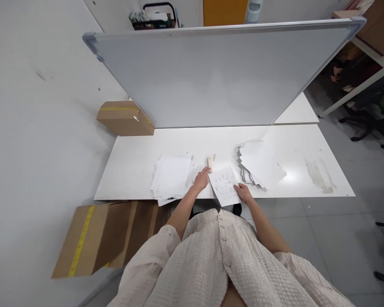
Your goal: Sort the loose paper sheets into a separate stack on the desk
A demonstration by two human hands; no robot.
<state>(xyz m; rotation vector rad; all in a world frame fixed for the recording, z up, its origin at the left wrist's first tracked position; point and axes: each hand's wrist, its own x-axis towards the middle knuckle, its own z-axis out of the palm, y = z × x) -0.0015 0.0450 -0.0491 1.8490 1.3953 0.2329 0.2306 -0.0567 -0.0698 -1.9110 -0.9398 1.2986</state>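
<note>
My right hand [243, 192] grips the near right corner of a printed sheet of paper [224, 185], which lies at the front edge of the white table [134, 166]. My left hand [201, 179] reaches forward over the table, its fingertips touching a small cream-coloured block [209, 163], possibly a stamp or eraser. Whether the fingers close on it I cannot make out. A stack of white sheets [172, 177] lies to the left of my left hand. A second, fanned pile of papers [260, 164] lies to the right of the printed sheet.
A large whiteboard [217, 72] stands tilted along the table's far edge. One cardboard box [124, 118] sits at the far left corner and another cardboard box [92, 238] on the floor at the near left. Office chairs [371, 123] stand at the right.
</note>
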